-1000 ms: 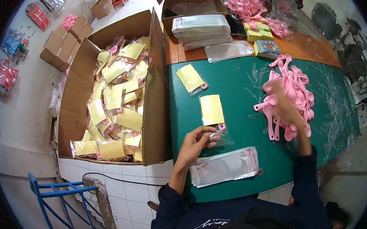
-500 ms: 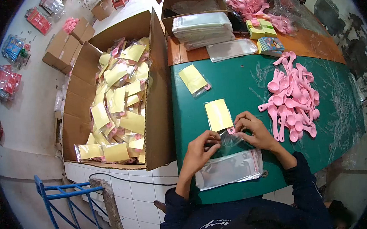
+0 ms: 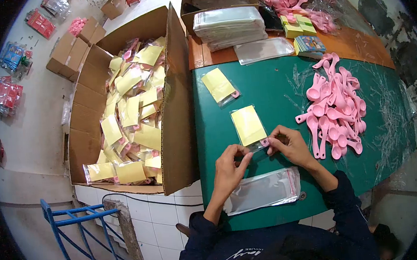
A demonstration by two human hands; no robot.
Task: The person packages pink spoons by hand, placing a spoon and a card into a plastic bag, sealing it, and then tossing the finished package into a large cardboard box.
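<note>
A clear plastic bag point(image 3: 255, 147) lies on the green table in front of me, with a yellow card point(image 3: 249, 124) inside. The pink handle end of a spoon point(image 3: 264, 142) shows at the card's lower right corner. My left hand point(image 3: 229, 171) pinches the bag's lower left edge between thumb and fingers. At the lower right corner, beside the spoon handle, my right hand point(image 3: 291, 146) grips the same bag. Just below my hands is a stack of flat clear bags point(image 3: 263, 191). A second bag with a yellow card point(image 3: 219, 85) rests farther up the table.
Pink spoons point(image 3: 335, 111) are heaped on the right. At left stands a large cardboard box point(image 3: 178, 117) holding many packed bags. Clear bags point(image 3: 230, 26), printed cards point(image 3: 310, 45) and yellow card stacks point(image 3: 298, 26) sit at the back. A blue metal frame point(image 3: 81, 218) is at lower left.
The bag's loose lower end, stretched toward me before, is now folded up close under the card. My hands have moved slightly, with the left thumb more extended.
</note>
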